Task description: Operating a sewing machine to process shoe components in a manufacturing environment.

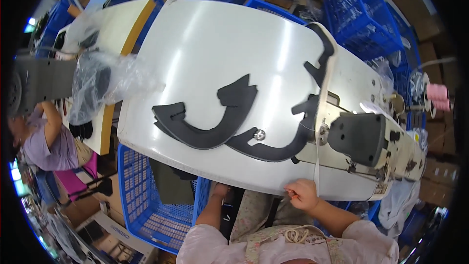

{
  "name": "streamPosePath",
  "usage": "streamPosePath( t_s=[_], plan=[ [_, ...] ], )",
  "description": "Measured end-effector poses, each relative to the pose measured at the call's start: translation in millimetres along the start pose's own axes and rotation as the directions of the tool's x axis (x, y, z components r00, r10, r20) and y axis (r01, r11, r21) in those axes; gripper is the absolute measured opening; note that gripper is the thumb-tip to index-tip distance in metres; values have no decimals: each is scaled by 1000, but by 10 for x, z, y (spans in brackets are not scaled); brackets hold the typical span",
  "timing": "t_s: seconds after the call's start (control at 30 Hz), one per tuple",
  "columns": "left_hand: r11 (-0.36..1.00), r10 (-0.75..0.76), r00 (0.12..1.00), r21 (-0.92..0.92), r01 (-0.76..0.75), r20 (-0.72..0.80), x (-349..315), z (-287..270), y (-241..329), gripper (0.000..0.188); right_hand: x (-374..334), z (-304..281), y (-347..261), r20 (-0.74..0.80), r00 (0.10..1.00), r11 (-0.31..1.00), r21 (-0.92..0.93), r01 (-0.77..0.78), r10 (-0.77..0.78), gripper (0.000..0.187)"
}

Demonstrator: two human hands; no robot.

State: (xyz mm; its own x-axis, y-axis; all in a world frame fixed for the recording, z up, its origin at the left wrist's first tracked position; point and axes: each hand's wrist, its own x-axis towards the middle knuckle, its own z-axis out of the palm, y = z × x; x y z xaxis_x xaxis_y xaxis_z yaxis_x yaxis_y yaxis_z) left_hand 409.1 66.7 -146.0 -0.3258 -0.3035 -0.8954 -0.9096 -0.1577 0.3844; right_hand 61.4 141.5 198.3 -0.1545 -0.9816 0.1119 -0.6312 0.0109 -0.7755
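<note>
At lower centre, my right grip [303, 194] is closed on a small orange thing [292, 194]; my left grip [220, 190] is partly hidden, so I can't tell. Beyond, mid-frame, two dark curved pieces [206, 140] lie on the white table [210, 44], beside the sewing machine [400, 150].

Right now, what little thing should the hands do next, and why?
Maybe bring up the left hand to steady the flat black curved piece reaching the cream sewing machine: that hand is down at the edge of the shiny white tabletop, and the right hand isn't touching the piece.
</note>
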Motion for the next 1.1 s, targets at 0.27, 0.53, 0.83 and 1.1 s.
streamPosePath(
  t_s=[0.27, 0.53, 0.83, 1.1],
  plan=[
    [807, 584, 715, 175, -565, -385, -383, -488, 1031, 40, -84, -3, 90, -90, 985, 980, 151, -130, 145, 21],
    [839, 540, 841, 55, -541, 35, -1005, -597, 2043, 40, -245, 48, 82, -244, 960, 984, 145, -101, 135, 20],
    [696, 614, 768, -584, -417, 183, -2120, -197, 1960, 30, -1072, -39, -109, -561, 825, 995, 97, -16, 68, 29],
    [556, 778, 592, -667, -496, 210, -2662, 171, 2999, 30, -1616, -902, 884, -793, 605, 750, -354, -558, 76, 24]
  ],
)
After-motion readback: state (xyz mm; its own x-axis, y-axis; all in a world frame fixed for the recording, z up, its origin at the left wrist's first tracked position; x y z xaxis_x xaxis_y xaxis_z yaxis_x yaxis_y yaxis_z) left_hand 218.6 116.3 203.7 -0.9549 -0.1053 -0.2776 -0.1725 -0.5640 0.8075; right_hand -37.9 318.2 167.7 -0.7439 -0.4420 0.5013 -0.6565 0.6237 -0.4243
